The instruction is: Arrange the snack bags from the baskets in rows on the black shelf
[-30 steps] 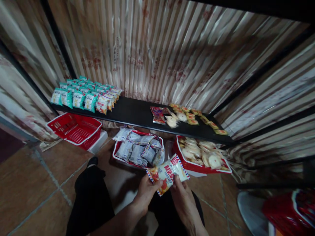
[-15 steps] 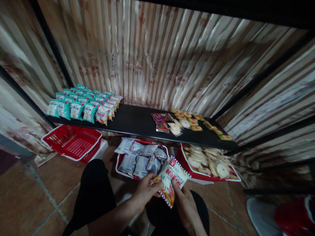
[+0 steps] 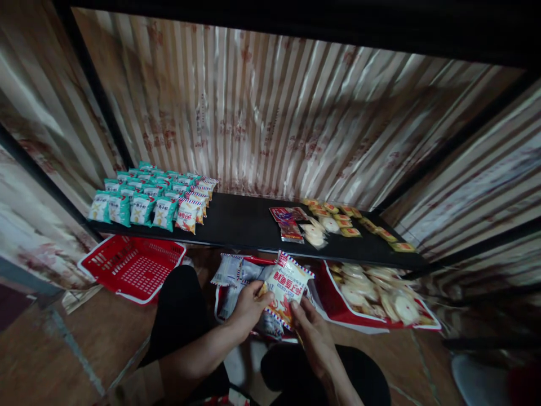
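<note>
Between my two hands is a white and orange snack bag (image 3: 287, 286) with red lettering and a striped edge, held above the middle red basket (image 3: 217, 304). My left hand (image 3: 249, 307) grips its left side, thumb on the front. My right hand (image 3: 310, 324) pinches its lower right side. Beneath it, several silver-backed snack bags (image 3: 230, 270) fill the basket, partly hidden by my hands. On the black shelf's left end stand rows of teal snack bags (image 3: 141, 208), with a column of matching white and orange bags (image 3: 187, 215) beside them.
The black shelf (image 3: 240, 220) also carries dark red packets (image 3: 289, 225), pale round packs (image 3: 315, 232) and small yellow packets (image 3: 350, 232). Below it are a red basket (image 3: 135, 270) at left and a basket of pale round packs (image 3: 359, 290) at right. Black posts (image 3: 95, 96) frame the shelf.
The snack bag has turned more upright and sits over the middle basket, both hands still on it. The camera view has shifted, so the shelf and baskets appear lower and further right.
</note>
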`<state>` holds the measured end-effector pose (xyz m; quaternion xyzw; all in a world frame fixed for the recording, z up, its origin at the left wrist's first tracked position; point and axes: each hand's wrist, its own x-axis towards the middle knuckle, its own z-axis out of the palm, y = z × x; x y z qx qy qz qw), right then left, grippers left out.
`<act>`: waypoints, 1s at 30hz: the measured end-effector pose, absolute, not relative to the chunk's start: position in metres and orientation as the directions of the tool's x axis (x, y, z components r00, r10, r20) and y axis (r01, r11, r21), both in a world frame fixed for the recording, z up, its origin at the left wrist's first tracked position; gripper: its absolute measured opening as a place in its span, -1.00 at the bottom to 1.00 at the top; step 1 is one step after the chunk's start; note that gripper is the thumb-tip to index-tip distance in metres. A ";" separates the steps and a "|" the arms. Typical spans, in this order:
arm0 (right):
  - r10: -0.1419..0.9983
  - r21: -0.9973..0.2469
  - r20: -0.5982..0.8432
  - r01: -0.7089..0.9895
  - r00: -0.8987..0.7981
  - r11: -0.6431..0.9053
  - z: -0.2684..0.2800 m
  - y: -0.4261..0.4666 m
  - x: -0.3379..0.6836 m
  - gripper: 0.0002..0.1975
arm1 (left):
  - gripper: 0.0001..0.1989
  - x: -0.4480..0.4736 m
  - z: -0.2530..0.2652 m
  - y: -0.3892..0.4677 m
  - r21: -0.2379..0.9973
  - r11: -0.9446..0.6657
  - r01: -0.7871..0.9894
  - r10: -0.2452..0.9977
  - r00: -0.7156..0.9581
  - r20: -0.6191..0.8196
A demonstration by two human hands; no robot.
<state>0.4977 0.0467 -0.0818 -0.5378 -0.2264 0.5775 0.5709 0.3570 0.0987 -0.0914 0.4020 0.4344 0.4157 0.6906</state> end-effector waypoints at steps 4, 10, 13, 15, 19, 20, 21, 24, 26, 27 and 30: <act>0.918 -0.865 -0.355 -0.435 0.177 -0.251 -0.079 0.053 0.494 -0.48 | -0.70 0.350 -0.086 0.106 0.915 0.341 -0.217 0.915 0.302 -0.269; 0.943 -0.918 -0.270 -0.346 0.193 -0.192 -0.066 0.070 0.487 -0.53 | -0.69 0.344 -0.081 0.118 0.930 0.295 -0.220 0.934 0.272 -0.231; 0.959 -0.942 -0.217 -0.298 0.182 -0.156 -0.057 0.089 0.480 -0.53 | -0.67 0.338 -0.079 0.134 0.935 0.264 -0.237 0.952 0.222 -0.212; 0.970 -0.957 -0.189 -0.249 0.152 -0.148 -0.053 0.105 0.474 -0.53 | -0.64 0.334 -0.079 0.146 0.934 0.248 -0.258 0.959 0.198 -0.200; 0.980 -0.983 -0.176 -0.077 0.095 -0.169 -0.051 0.141 0.466 -0.55 | -0.65 0.326 -0.084 0.174 0.930 0.238 -0.281 0.967 0.156 -0.200; 0.978 -0.983 -0.184 -0.043 0.096 -0.180 -0.052 0.151 0.464 -0.54 | -0.65 0.325 -0.086 0.181 0.931 0.234 -0.278 0.970 0.137 -0.203; 0.977 -0.982 -0.191 -0.018 0.098 -0.190 -0.054 0.161 0.462 -0.52 | -0.66 0.323 -0.088 0.189 0.933 0.231 -0.274 0.971 0.119 -0.206; 0.974 -0.979 -0.204 -0.007 0.097 -0.204 -0.061 0.193 0.457 -0.47 | -0.68 0.320 -0.094 0.213 0.934 0.221 -0.281 0.975 0.069 -0.210; 0.976 -0.981 -0.193 -0.014 0.100 -0.193 -0.065 0.216 0.454 -0.45 | -0.70 0.319 -0.096 0.232 0.929 0.211 -0.303 0.977 0.036 -0.210; 0.977 -0.983 -0.184 -0.010 0.103 -0.184 -0.067 0.228 0.452 -0.45 | -0.70 0.319 -0.097 0.242 0.930 0.202 -0.307 0.978 0.014 -0.208; 0.979 -0.987 -0.152 0.026 0.138 -0.157 -0.072 0.265 0.448 -0.49 | -0.62 0.321 -0.102 0.273 0.948 0.179 -0.265 0.975 -0.079 -0.206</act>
